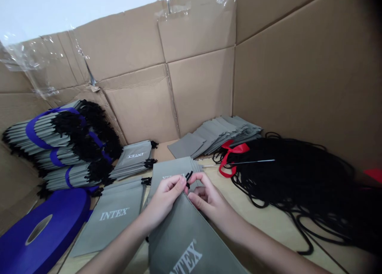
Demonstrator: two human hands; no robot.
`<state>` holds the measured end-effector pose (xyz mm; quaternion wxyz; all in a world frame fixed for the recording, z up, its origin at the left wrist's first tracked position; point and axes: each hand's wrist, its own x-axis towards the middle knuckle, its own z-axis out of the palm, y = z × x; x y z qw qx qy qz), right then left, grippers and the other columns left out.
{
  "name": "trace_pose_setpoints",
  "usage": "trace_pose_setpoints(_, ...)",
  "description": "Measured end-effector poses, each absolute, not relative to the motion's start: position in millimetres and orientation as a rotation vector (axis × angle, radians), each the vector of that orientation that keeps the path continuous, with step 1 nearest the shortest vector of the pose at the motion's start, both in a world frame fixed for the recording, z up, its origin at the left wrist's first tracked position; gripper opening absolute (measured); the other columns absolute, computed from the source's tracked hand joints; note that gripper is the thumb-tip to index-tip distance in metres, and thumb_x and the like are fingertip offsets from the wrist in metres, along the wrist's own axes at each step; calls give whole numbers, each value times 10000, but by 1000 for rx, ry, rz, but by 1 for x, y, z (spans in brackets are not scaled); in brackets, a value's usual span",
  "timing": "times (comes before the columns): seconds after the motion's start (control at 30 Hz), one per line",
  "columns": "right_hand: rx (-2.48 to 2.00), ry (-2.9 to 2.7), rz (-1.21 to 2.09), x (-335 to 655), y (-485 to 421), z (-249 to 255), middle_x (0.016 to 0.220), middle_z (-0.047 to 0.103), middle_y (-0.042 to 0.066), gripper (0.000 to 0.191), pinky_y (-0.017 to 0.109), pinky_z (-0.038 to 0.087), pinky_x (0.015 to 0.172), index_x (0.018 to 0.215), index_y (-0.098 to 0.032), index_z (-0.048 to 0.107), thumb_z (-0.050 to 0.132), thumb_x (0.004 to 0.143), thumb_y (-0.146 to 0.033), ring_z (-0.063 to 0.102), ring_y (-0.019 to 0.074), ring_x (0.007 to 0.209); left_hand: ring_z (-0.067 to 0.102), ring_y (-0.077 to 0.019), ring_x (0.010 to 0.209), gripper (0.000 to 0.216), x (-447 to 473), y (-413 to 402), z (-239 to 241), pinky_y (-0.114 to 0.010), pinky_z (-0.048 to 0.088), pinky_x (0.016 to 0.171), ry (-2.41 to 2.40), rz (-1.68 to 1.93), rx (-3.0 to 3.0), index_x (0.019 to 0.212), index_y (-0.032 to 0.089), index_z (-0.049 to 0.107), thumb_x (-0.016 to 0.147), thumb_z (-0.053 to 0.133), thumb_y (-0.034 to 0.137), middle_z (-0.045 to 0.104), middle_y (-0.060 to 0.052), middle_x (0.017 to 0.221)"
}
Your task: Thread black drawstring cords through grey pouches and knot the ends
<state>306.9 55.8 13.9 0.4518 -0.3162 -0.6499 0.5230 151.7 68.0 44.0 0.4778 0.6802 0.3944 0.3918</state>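
at far left, a purple ribbon roll (44, 234) lies in front of bundled grey bags (53, 140). in the middle, the left hand (162, 198) pinches a black cord end (188, 179) at the top of a grey intex bag (185, 242), whose bottom is cut off. the right hand (207, 198) curls just beside it; its fingers (198, 196) partly hide the bag, so i cannot tell if they grip. at right, a thin metal needle (238, 163) lies across a red ribbon (232, 151) and a black cord heap (292, 174).

Left hand (163, 198): fingers pinched together, near centre. Right hand (207, 198): fingers curled, just beside it. Forearms (262, 246): bare, angled in from the near edge.
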Motion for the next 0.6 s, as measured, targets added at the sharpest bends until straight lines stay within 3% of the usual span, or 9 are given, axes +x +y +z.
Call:
trace_pose_setpoints(0.1, -804, -1675, 1174, 308, 56, 15, 753, 513, -23, 310, 214, 333, 541, 969, -227, 382, 519, 827, -466, 441, 98, 618, 302, -80, 536, 411, 154, 68, 43, -190, 250, 513, 944, 959, 1615, 625, 147, 469, 821, 450, 508, 380, 41, 594)
trace_pose_setpoints(0.27, -852, -1751, 993, 308, 61, 9, 652, 443, -45, 262, 230, 326, 520, 994, -214, 384, 482, 854, -412, 432, 117, 580, 292, -83, 543, 425, 154, 66, 45, -197, 232, 511, 942, 943, 1591, 614, 148, 451, 792, 481, 533, 368, 38, 603)
trace_pose_setpoints(0.6, -822, -1821, 845, 308, 66, 7, 785, 510, -10, 164, 236, 379, 563, 948, -214, 398, 495, 825, -261, 487, 121, 616, 316, -91, 544, 424, 156, 63, 46, -203, 240, 525, 966, 938, 1582, 625, 148, 479, 790, 476, 539, 392, 35, 588)
